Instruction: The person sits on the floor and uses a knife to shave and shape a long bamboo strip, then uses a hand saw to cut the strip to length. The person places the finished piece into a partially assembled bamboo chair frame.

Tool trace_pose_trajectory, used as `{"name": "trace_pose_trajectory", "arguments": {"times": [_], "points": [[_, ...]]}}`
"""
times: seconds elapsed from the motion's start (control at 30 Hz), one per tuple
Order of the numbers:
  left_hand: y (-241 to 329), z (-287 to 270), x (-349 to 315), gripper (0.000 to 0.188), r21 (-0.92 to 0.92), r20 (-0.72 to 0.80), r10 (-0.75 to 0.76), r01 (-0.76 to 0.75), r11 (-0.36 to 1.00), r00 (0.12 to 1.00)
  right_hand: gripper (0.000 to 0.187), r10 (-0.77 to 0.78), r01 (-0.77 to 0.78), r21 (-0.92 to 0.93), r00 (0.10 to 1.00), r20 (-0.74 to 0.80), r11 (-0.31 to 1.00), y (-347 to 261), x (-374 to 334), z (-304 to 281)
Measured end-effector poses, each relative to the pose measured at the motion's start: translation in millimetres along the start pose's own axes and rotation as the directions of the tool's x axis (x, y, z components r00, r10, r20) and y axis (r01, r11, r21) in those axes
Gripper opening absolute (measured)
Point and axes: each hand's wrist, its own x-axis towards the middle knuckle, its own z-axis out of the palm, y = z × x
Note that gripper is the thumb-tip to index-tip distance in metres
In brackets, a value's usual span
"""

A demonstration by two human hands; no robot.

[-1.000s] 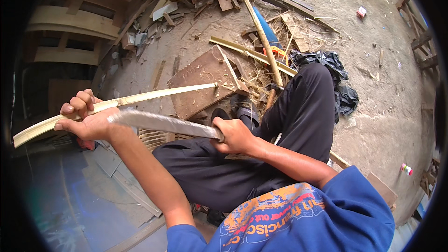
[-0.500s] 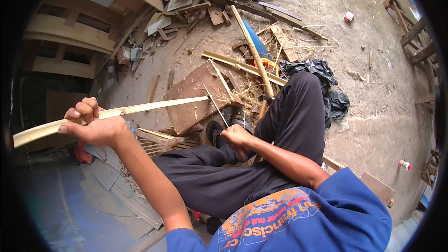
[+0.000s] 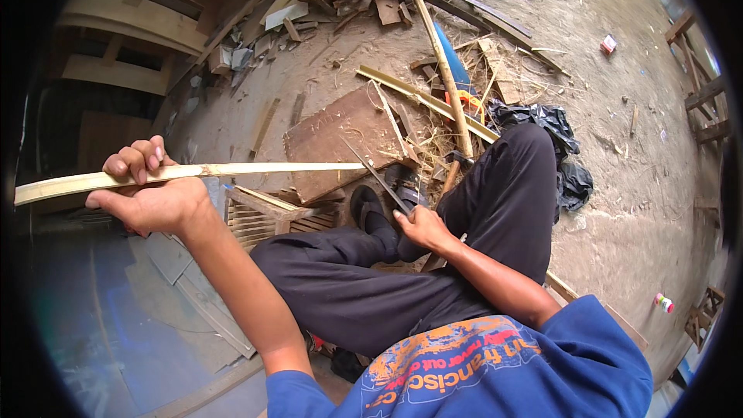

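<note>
My left hand is out at the left, its fingers curled over a long pale bamboo strip and its thumb beneath. The strip lies nearly level, and its thin far end reaches over a brown wooden board on the ground. In front of my legs, my right hand is closed on a knife; its handle is hidden in my fist. The narrow blade of the knife points up and to the left, with its upper part close to the strip's tip. Whether blade and strip touch I cannot tell.
A bamboo pole and a split bamboo length lie ahead, near a blue saw and shavings. Black plastic bags lie beyond my right knee. Scrap wood is heaped at the back; a slatted wooden piece stands left of my feet.
The strip has swung from a slant to nearly level, its left end rising. My right hand and knife have shifted slightly right within a view that has itself moved.
</note>
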Motion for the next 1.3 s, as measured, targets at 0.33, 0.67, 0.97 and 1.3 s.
{"name": "trace_pose_trajectory", "arguments": {"times": [0.33,0.67,0.97,1.3], "points": [[0,4,2,0.056,-0.055,0.077,-0.089,0.094,0.994,0.993,0.035,-0.246,0.234,-0.093,0.957,-0.156,0.968,6,15,6],[-2,-11,6,0.059,-0.138,0.192,-0.102,0.129,0.982,0.976,0.016,-0.662,0.74,0.13,0.654,-0.366,0.66,-111,-14,-30],[-4,-14,5,0.06,-0.211,0.248,-0.099,0.154,0.965,0.964,0.03,-0.202,0.188,-0.132,0.974,-0.101,0.973,14,66,13],[1,2,-4,0.059,-0.143,0.193,-0.077,0.106,0.984,0.978,0.037,-0.199,0.201,-0.081,0.98,0.023,0.976,1,64,-1]]}}
